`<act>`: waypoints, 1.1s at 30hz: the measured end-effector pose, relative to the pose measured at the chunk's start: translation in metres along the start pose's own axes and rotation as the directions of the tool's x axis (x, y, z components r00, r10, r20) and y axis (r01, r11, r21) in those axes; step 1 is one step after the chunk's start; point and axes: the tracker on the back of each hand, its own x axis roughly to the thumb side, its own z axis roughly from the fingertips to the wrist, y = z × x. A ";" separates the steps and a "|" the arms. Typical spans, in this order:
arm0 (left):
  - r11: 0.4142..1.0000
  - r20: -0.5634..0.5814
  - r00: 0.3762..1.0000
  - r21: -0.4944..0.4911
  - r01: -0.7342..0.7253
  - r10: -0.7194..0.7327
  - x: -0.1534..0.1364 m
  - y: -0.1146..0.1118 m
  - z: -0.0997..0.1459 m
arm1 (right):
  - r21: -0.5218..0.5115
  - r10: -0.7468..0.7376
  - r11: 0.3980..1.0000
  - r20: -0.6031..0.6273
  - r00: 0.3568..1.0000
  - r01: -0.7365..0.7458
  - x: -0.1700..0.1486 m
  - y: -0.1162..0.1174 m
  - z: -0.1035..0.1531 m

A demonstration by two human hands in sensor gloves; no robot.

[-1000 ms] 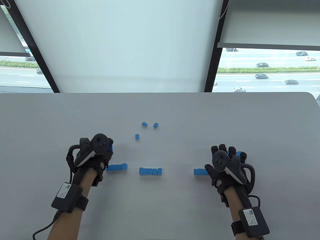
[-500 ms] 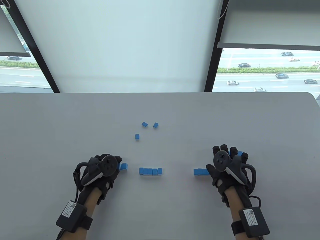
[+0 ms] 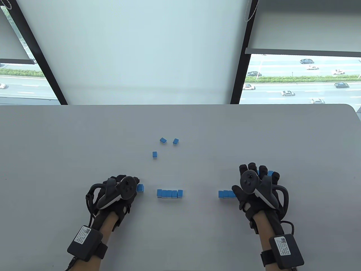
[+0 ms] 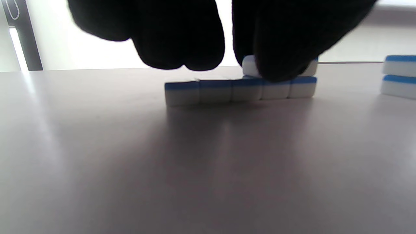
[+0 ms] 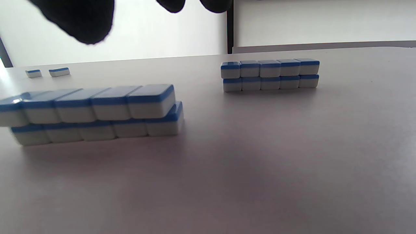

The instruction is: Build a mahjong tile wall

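Left hand [image 3: 118,192] sits over the left tile row [image 4: 240,91], fingers [image 4: 279,58] curled down on an upper-layer tile [image 4: 250,65] resting at that row's right end; the remaining tiles of the row carry nothing on top. Right hand [image 3: 255,186] hovers flat, fingers spread and holding nothing, above the right two-layer tile row [image 5: 94,113]. The centre two-layer row [image 3: 169,193] stands between, apart from both. Three loose tiles [image 3: 163,140] lie farther back on the surface [image 3: 56,141], well clear of its edges.
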 end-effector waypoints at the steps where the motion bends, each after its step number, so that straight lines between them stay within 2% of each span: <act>1: 1.000 0.006 1.000 -0.005 0.001 -0.001 0.000 0.001 0.001 | -0.001 -0.001 1.000 0.001 1.000 0.001 0.000 0.000 0.000; 5: 1.000 0.014 1.000 0.022 -0.006 0.006 0.000 0.017 0.001 | -0.008 0.001 1.000 0.004 1.000 -0.001 0.000 -0.001 0.000; 9: 0.999 0.041 0.999 0.043 0.005 -0.007 0.004 0.037 -0.013 | -0.017 0.001 1.000 0.001 1.000 -0.001 0.000 -0.002 0.000; 13: 0.997 0.076 0.994 0.015 0.075 -0.075 0.017 0.056 -0.050 | -0.019 0.004 1.000 0.000 1.000 -0.004 0.000 -0.002 0.000; 15: 0.995 0.097 0.991 -0.007 0.097 -0.096 0.023 0.059 -0.069 | -0.021 0.008 1.000 -0.001 1.000 -0.008 0.000 -0.002 0.000; 19: 0.987 0.122 0.982 -0.059 0.149 -0.141 0.038 0.053 -0.111 | -0.024 0.015 1.000 -0.002 1.000 -0.015 0.000 -0.002 0.000; 24: 0.966 0.107 0.974 -0.144 0.213 -0.198 0.052 0.036 -0.151 | -0.027 0.035 0.999 0.001 0.999 -0.035 0.001 -0.002 0.000; 27: 0.961 0.082 0.979 -0.194 0.198 -0.186 0.057 0.026 -0.165 | -0.034 0.043 0.999 -0.001 0.999 -0.043 0.001 -0.003 0.000; 30: 0.936 0.045 0.978 -0.284 0.208 -0.203 0.061 0.016 -0.175 | -0.034 0.049 0.998 -0.003 0.999 -0.049 0.001 -0.003 0.000; 33: 0.949 0.048 0.977 -0.229 0.215 -0.210 0.066 0.014 -0.177 | -0.032 0.051 0.998 -0.003 0.999 -0.051 0.001 -0.003 0.000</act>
